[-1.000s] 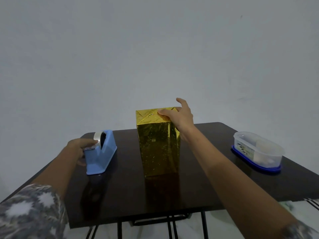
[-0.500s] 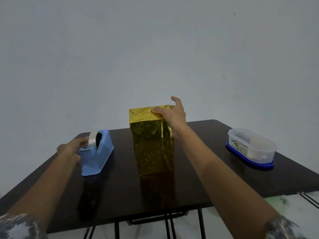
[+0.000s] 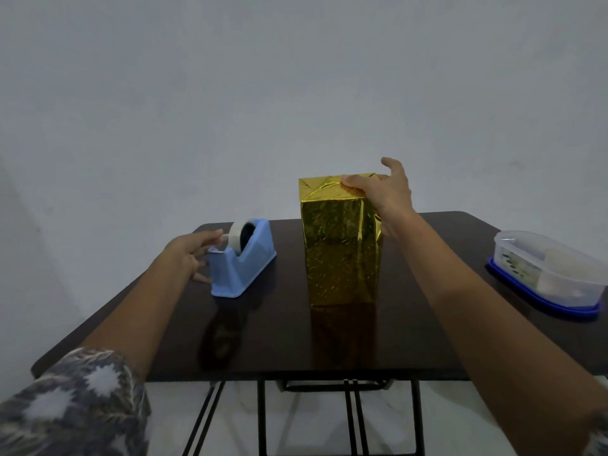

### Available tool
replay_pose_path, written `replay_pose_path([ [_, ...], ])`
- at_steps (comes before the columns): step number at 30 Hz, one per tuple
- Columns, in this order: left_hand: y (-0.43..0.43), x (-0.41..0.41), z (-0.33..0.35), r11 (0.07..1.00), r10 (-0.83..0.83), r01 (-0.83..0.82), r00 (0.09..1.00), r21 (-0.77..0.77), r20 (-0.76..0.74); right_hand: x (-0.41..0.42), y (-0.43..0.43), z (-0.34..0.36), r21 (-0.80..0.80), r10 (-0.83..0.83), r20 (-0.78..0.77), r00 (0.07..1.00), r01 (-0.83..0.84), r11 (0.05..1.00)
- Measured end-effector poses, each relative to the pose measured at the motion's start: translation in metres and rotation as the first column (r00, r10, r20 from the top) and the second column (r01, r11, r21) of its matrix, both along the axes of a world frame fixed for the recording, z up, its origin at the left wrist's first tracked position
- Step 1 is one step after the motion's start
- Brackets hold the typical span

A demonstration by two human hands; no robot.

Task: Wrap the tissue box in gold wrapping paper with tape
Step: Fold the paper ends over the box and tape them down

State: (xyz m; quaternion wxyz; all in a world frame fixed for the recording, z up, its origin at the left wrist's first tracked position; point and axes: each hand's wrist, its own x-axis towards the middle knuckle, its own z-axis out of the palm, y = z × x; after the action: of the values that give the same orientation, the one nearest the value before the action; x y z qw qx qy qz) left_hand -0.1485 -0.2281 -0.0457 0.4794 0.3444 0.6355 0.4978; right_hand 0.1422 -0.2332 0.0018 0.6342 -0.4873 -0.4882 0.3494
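The tissue box (image 3: 342, 251), fully covered in gold wrapping paper, stands upright on end near the middle of the worktop (image 3: 427, 330), somewhat toward its far edge. Its top end is folded into triangular flaps (image 3: 320, 189), and no tape shows on them from here, so we judge the step in hand to be taping that top fold shut.

Our right hand (image 3: 390, 199) lies over the box's top right corner. The thumb presses flat on the folded paper, the palm leans against the right side, and one finger lifts free behind the box. Nothing is pinched. We should press straight down through the thumb so the tall box does not tip or slide on the glossy worktop, and so the flaps do not spring up.

To the left, apart from the box and toward the far left corner, stands the blue tape dispenser (image 3: 245, 271) with its roll (image 3: 237, 236). Our left hand (image 3: 186, 256) reaches it with fingers (image 3: 210, 234) stretched out and loosely spread, the uppermost tip at the strip of tape. We cannot tell whether they have taken hold of it. We would do well to draw out a short length, tear it downward against the cutter, and carry it over without letting it curl on itself. A light dispenser may lift, so a steady pull is wise.

At the right edge of the worktop sits a clear plastic container (image 3: 546, 274) on a blue lid.
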Motion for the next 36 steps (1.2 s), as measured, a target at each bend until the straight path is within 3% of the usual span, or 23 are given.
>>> replay_pose_path([
  [10, 0.009, -0.004, -0.004, 0.993, 0.034, -0.046, 0.993, 0.107, 0.109, 0.0, 0.005, 0.0, -0.013, -0.004, 0.005, 1.0, 0.005, 1.0],
  [26, 0.006, -0.005, -0.009, 0.994, 0.01, -0.019, 0.996, 0.106, 0.085, 0.001, 0.016, -0.002, -0.03, 0.012, -0.015, 1.0, -0.012, 0.999],
  [36, 0.003, -0.013, -0.026, 0.974, 0.08, -0.116, 0.98, 0.194, 0.184, 0.0, 0.024, -0.004, -0.034, 0.025, -0.046, 0.999, -0.027, 0.999],
])
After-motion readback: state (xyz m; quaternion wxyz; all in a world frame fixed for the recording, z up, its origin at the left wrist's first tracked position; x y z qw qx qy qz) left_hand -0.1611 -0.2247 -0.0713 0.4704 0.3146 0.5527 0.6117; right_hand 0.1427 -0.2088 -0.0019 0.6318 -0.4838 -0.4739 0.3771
